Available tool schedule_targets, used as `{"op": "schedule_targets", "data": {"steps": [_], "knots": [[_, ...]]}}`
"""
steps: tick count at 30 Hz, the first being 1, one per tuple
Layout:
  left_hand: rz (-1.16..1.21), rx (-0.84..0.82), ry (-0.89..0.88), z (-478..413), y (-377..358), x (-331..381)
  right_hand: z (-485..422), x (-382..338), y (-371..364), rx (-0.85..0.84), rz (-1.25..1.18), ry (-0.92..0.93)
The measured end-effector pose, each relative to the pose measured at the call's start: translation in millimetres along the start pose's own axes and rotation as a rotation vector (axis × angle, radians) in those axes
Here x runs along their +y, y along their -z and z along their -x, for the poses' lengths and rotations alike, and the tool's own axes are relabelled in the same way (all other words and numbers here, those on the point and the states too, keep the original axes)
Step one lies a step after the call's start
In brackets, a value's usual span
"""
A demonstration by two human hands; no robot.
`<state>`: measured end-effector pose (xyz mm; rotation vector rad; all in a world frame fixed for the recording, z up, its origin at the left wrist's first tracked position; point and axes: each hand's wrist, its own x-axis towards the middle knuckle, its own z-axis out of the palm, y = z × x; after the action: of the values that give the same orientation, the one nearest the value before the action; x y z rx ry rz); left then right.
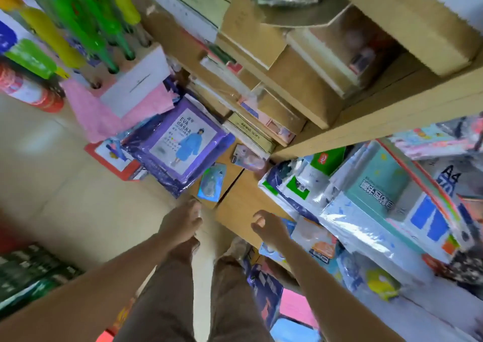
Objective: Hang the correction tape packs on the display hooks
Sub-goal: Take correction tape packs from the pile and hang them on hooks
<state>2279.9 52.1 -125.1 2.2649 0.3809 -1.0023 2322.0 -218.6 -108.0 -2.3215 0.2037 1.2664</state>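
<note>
Head view blurs correction tape packs beyond left hand, right hand.

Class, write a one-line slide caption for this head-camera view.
Empty left hand and right hand hover near a blue tape pack lying on a box.

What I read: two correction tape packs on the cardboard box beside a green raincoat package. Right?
No: head view shows the raincoat package purple, not green. The two correction tape packs do lie on the cardboard box beside it.
</note>
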Motion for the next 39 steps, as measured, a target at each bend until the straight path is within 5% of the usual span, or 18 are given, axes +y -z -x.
{"op": "schedule_targets", "data": {"steps": [10,17,24,28,32,35,39], "knots": [[-0.217,0.188,-0.174,-136.6,-94.4,-29.6,-181.5,18.5,3.8,0.157,0.047,0.113],[-0.326,0.026,-0.082,-161.5,-131.6,-39.6,-249.2,31.9,-11.8,0.202,0.391,0.254],[-0.039,0.197,-0.188,-132.1,-146.7,-63.6,-233.8,33.8,-47.4,0.201,0.535,0.195],[0.269,0.421,0.055,-130.4,-148.6,-67.2,-211.1,25.5,-71.6,0.199,0.417,0.219],[0.482,0.317,0.444,-147.1,-148.1,-63.6,-205.0,26.9,-83.0,0.399,0.234,0.227],[0.616,0.258,0.501,-160.3,-151.3,-64.5,-214.7,25.5,-81.8,0.51,0.095,0.104],[0.541,0.255,0.508,-167.8,-149.9,-58.9,-228.2,26.2,-85.8,0.462,0.206,0.009]]}}
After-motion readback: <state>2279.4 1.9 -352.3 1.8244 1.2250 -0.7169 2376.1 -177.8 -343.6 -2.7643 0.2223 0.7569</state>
